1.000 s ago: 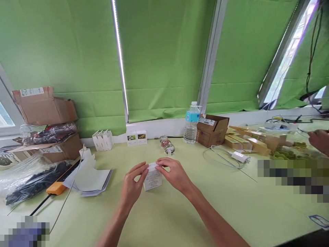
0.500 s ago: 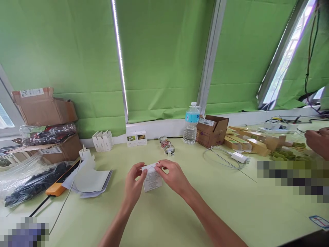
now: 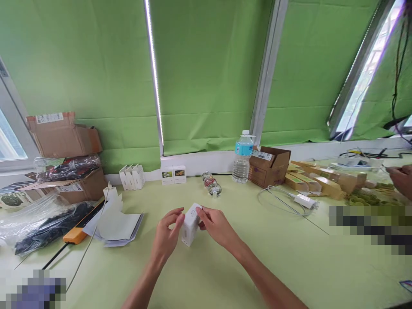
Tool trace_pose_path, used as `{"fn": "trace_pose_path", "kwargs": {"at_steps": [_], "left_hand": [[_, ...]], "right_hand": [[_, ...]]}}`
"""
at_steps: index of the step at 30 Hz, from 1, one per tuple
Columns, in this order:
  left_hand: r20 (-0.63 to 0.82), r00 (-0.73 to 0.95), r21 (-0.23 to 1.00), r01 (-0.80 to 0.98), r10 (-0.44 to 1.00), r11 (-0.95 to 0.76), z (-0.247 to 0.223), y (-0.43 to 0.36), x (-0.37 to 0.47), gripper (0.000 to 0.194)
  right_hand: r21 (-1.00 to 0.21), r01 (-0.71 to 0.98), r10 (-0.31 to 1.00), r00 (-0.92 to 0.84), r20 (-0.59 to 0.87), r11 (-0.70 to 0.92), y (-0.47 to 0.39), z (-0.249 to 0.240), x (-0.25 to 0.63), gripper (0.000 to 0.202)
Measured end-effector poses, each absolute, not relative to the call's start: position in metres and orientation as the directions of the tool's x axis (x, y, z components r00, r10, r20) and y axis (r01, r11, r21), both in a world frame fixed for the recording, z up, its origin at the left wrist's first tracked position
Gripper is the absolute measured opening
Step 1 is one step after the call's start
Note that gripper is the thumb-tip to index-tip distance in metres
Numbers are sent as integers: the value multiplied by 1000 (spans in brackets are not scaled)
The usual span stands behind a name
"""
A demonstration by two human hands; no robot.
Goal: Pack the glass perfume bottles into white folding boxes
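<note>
A small white carton stands on the pale green table, turned so that a narrow side faces me and its printed top shows. My right hand pinches it from the right, the thumb on the top edge and the fingers behind. Just left of the carton is my left hand, its thumb and fingers apart and holding nothing; whether the thumb tip touches the carton I cannot tell. Farther back sit two white cartons with pictures and several jars with clear lids in a row.
Left are white cartons, papers, an orange-ended power strip and cardboard boxes. At the back stand a water bottle and a brown box. A white charger lies right. Another person's hand shows far right.
The carton has turned from its broad printed face to a narrow side. My left hand has loosened from it, while my right hand keeps its grip. The view has shifted slightly left.
</note>
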State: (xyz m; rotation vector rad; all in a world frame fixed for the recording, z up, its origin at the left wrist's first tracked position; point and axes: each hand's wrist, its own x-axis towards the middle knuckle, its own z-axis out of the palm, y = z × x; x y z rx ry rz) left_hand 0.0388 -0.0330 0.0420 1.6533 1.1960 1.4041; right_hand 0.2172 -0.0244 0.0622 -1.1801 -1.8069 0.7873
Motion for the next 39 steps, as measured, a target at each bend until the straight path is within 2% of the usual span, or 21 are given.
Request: {"fn": "trace_pose_path", "kwargs": {"at_steps": [3,5,6,9,11,14,18,24,26,30,32,39], "left_hand": [[391,49,910,133,919,-394,38,-31,38,42],[372,37,927,41,928,-373,37,-30,38,28],[348,20,937,-7,937,-348,37,-29,37,22],[226,52,971,-97,973,-220,37,-26,33,50],[163,177,986,-72,971,-153,37,-25,30,52],[157,289,985,17,944,-169,34,-24,27,44],[179,207,961,173,962,-216,28,-21,25,47],[206,213,962,137,955,-238,31,-21,20,45],[215,142,969,92,966,-229,31,-17,14,52],[166,-225,986,32,960,-163,20,-2,-5,63],[153,-334,988,48,930,-145,13,7,-12,63],[215,-438,975,152,873,-164,4,23,-13,58]], "right_hand": [[-879,329,886,-423,190,345,-32,69,214,51],[-883,319,844,-517,141,343,-36,72,213,42],[-879,333,835,-537,121,341,-38,73,213,44],[-847,409,855,-509,96,339,-36,69,216,46],[-820,460,870,-486,89,341,-32,65,218,39],[-792,511,891,-446,87,333,-21,58,222,33],[-816,502,935,-330,128,288,-9,50,225,39],[-833,482,932,-349,102,271,-8,38,217,47],[-832,469,930,-340,139,296,-7,33,212,47],[-823,436,910,-355,214,363,3,23,201,44],[-808,451,905,-363,223,380,14,20,195,42],[-624,666,911,-337,237,409,85,25,160,44]]}}
